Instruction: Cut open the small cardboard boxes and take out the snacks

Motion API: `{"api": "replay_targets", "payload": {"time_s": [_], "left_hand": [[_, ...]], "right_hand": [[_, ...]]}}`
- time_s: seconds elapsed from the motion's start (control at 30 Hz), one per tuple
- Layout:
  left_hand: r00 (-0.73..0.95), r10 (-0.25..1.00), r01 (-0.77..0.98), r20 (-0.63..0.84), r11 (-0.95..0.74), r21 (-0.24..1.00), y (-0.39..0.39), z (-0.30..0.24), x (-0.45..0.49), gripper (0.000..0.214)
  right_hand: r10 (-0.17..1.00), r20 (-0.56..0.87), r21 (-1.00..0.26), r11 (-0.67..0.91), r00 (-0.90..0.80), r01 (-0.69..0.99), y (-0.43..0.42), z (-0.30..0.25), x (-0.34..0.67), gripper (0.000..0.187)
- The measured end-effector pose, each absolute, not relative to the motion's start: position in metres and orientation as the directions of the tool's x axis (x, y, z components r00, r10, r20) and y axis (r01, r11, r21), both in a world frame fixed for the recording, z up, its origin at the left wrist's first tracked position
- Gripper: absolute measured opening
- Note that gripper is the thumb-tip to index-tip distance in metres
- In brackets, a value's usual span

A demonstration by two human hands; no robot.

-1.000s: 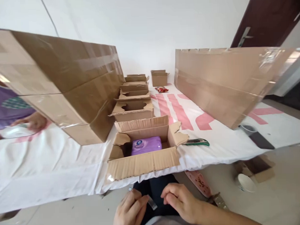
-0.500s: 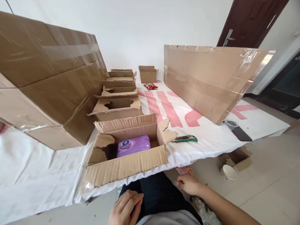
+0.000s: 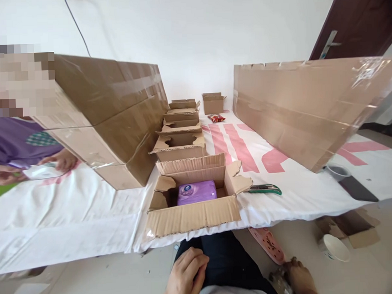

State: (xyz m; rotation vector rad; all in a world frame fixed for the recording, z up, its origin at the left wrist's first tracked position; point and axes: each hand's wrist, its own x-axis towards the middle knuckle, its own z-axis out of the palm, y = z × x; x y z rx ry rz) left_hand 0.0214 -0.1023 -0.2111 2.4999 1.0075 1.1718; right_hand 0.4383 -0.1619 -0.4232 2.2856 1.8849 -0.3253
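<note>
My left hand (image 3: 187,271) rests on my dark trousers with its fingers curled in, and nothing shows in it. Low on the right, my right hand (image 3: 300,278) is down beside a crumpled clear plastic bag (image 3: 281,283); its fingers are dark and blurred, so their grip is unclear. In front of me on the table stands an open cardboard box (image 3: 192,218) with its flaps spread. A purple tissue pack (image 3: 197,193) lies inside it. To the right of this box is a green utility knife (image 3: 264,189), its front end by the flap.
Several open boxes (image 3: 181,154) run back beside a large taped carton (image 3: 127,119). Another carton (image 3: 294,105) bounds the right. A red packet (image 3: 216,118) lies far back. A pink clog (image 3: 266,245) and a white tub (image 3: 336,248) are below. At left, a person's hands (image 3: 64,160) hold something white.
My right hand has moved down and right, uncovering the pink clog. The view has swung left, bringing another person into sight. The box and tissue pack stay put on the table.
</note>
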Motion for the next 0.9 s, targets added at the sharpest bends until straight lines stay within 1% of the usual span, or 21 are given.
{"api": "replay_targets", "payload": {"time_s": [0.13, 0.23, 0.33, 0.5, 0.63, 0.73, 0.9], "left_hand": [[0.471, 0.649, 0.477, 0.598, -0.757, 0.447, -0.102, -0.218, 0.024, 0.021], [0.472, 0.627, 0.457, 0.619, -0.775, 0.437, -0.101, -0.223, 0.026, 0.021], [0.474, 0.626, 0.457, 0.619, -0.776, 0.435, -0.101, -0.222, 0.026, 0.021], [0.457, 0.657, 0.497, 0.600, -0.748, 0.440, -0.102, -0.216, 0.022, 0.022], [0.462, 0.678, 0.503, 0.572, -0.731, 0.460, -0.103, -0.216, 0.021, 0.023], [0.464, 0.676, 0.499, 0.573, -0.734, 0.462, -0.102, -0.218, 0.022, 0.023], [0.463, 0.669, 0.491, 0.582, -0.740, 0.460, -0.100, -0.218, 0.023, 0.023]], "right_hand": [[0.954, -0.261, 0.068, -0.137, 0.150, 0.988, -0.147, -0.434, 0.448, 0.037], [0.948, -0.304, 0.134, -0.054, 0.093, 0.989, -0.136, -0.434, 0.453, 0.040], [0.936, -0.346, 0.162, -0.006, 0.062, 0.987, -0.124, -0.433, 0.452, 0.041], [0.933, -0.358, 0.153, 0.025, 0.032, 0.988, -0.105, -0.430, 0.446, 0.039], [0.925, -0.381, 0.111, 0.046, -0.001, 0.993, -0.095, -0.431, 0.444, 0.039], [0.916, -0.400, 0.088, 0.034, 0.005, 0.996, -0.092, -0.433, 0.447, 0.039], [0.917, -0.398, 0.073, -0.007, 0.036, 0.997, -0.089, -0.435, 0.459, 0.030]]}}
